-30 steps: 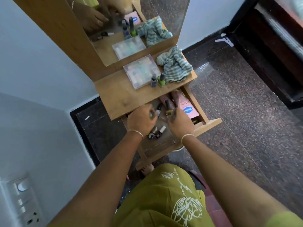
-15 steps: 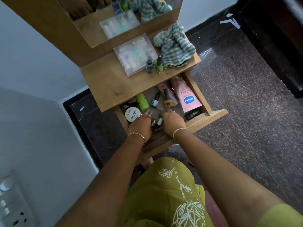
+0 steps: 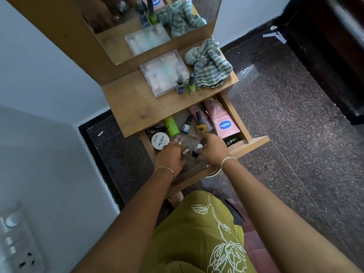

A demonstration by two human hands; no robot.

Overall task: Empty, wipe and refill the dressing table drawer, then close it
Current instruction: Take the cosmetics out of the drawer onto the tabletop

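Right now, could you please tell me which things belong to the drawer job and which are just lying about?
Job: drawer, cloth, Vaseline tube, yellow bottle, green tube, white tub, clear box, blue bottle, green bottle.
Lying about: mirror, wall switches, white scraps.

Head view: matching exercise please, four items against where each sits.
Items:
1 striped cloth
2 Vaseline tube
3 white round tub
4 clear plastic box

Places:
A drawer, along right wall
B tabletop, right end
C drawer, left side
D tabletop, middle

Pairs: 1-B, 2-A, 3-C, 4-D
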